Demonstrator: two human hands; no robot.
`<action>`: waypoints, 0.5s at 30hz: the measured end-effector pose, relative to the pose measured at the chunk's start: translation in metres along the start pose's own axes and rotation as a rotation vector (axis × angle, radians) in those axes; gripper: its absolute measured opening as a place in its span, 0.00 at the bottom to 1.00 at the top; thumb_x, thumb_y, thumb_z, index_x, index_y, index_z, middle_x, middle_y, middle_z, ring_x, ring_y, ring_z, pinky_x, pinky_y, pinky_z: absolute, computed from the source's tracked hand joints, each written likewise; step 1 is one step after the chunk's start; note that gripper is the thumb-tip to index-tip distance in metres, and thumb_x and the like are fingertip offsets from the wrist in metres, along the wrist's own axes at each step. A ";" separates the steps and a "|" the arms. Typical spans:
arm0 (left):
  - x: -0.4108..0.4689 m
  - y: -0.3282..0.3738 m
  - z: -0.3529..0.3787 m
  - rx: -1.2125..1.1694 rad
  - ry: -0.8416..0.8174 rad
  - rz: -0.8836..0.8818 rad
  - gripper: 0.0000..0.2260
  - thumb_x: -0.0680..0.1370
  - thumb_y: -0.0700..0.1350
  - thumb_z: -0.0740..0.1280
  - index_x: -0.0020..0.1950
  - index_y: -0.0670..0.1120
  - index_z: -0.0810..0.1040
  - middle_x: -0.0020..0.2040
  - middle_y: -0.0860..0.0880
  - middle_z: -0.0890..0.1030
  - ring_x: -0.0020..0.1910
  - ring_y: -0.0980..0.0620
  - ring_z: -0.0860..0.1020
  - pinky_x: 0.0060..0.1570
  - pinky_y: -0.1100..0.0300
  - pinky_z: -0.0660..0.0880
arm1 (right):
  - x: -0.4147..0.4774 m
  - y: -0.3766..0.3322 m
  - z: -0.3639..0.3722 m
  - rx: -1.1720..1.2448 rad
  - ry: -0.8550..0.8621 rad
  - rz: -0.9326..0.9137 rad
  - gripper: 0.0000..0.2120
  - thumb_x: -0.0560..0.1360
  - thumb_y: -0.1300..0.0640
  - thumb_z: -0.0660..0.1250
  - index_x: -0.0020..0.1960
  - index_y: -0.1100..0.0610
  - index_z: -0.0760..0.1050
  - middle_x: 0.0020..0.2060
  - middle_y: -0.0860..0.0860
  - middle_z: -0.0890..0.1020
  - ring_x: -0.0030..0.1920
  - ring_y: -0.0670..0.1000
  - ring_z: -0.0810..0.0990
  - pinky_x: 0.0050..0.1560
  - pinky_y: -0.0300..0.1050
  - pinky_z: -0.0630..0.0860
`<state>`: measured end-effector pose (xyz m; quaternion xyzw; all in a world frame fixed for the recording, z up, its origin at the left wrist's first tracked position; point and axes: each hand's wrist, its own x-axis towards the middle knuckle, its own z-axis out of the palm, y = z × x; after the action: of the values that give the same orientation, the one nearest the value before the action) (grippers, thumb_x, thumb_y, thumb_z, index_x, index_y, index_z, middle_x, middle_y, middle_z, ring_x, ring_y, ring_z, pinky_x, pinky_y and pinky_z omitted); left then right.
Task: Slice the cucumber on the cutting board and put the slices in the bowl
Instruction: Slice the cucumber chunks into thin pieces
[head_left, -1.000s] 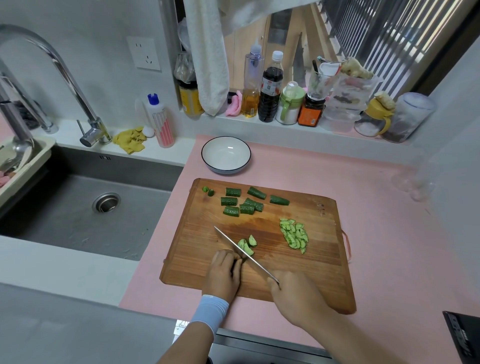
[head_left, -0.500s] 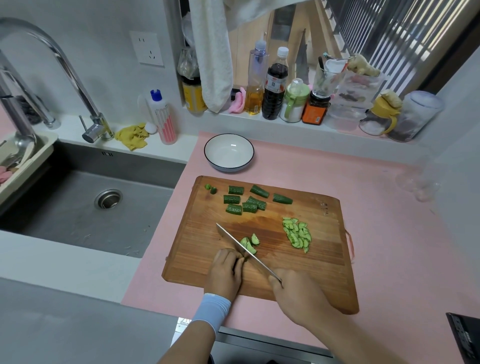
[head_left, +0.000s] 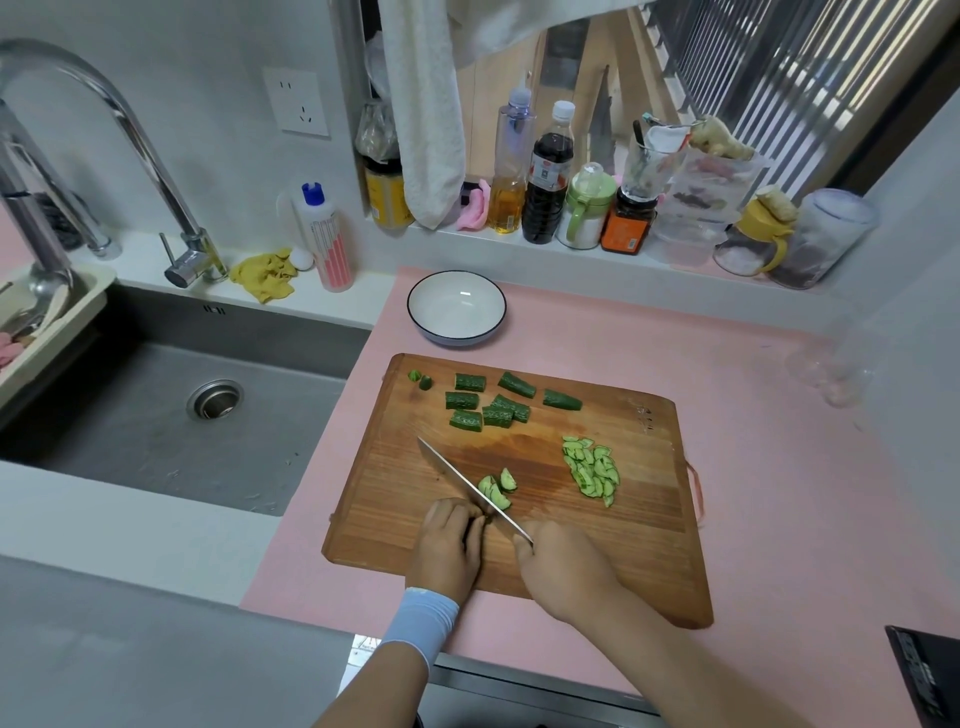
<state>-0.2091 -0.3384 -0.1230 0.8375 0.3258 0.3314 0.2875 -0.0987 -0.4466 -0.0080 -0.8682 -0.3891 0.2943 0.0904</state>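
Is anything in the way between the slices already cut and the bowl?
Yes, if they are slid: the uncut cucumber chunks lie on the cutting board between the slice pile and the bowl. If lifted, the slices should clear them. Nothing else stands on the pink counter between board and bowl.

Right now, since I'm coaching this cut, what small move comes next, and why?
Probably lift the long steel knife in the right hand and cut slightly nearer the left hand, which curls beside the blade; fresh green slices lie there, and the white bowl holds none.
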 end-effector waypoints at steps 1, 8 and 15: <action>0.000 0.001 0.000 0.003 0.004 0.001 0.07 0.78 0.45 0.64 0.44 0.45 0.78 0.44 0.51 0.77 0.46 0.54 0.73 0.52 0.68 0.69 | 0.000 0.000 -0.001 0.007 0.000 0.001 0.13 0.81 0.49 0.56 0.40 0.52 0.71 0.39 0.52 0.81 0.42 0.57 0.79 0.38 0.45 0.69; -0.001 0.001 -0.001 0.000 0.014 -0.010 0.07 0.78 0.45 0.63 0.44 0.45 0.78 0.44 0.51 0.77 0.46 0.54 0.73 0.51 0.68 0.68 | -0.013 0.005 -0.005 0.025 0.028 -0.049 0.15 0.82 0.48 0.56 0.36 0.48 0.67 0.34 0.48 0.77 0.40 0.56 0.79 0.36 0.47 0.67; 0.000 0.001 -0.001 -0.003 0.006 -0.020 0.07 0.78 0.45 0.63 0.44 0.45 0.78 0.44 0.51 0.77 0.46 0.54 0.73 0.50 0.66 0.70 | -0.024 0.014 -0.011 0.011 0.042 -0.066 0.18 0.82 0.48 0.57 0.35 0.50 0.66 0.30 0.47 0.74 0.33 0.51 0.72 0.30 0.44 0.63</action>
<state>-0.2093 -0.3394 -0.1217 0.8329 0.3346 0.3313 0.2909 -0.0958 -0.4734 0.0063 -0.8604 -0.4140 0.2750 0.1128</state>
